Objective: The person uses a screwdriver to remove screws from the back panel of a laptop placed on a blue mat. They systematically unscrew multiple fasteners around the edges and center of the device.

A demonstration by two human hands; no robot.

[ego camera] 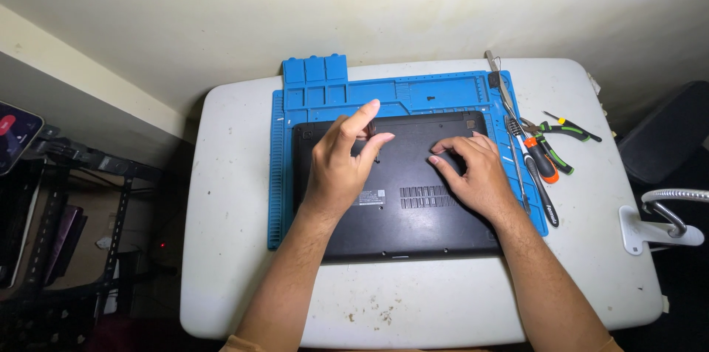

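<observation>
Left hand (341, 162) hovers over the upturned black laptop (395, 204), thumb and forefinger pinched on a small dark piece – too small to tell what. That laptop lies bottom-up on a blue repair mat (310, 93) on the white table (229, 197). Right hand (473, 175) rests with fingers loosely spread, fingertips on the laptop's base, grasping nothing. Screwdrivers (539, 175) and pliers (565, 129) lie just beside the mat's right edge.

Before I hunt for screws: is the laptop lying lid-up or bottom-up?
Bottom-up. The laptop shows its underside on the blue mat: vent slots and a label face the camera.
</observation>
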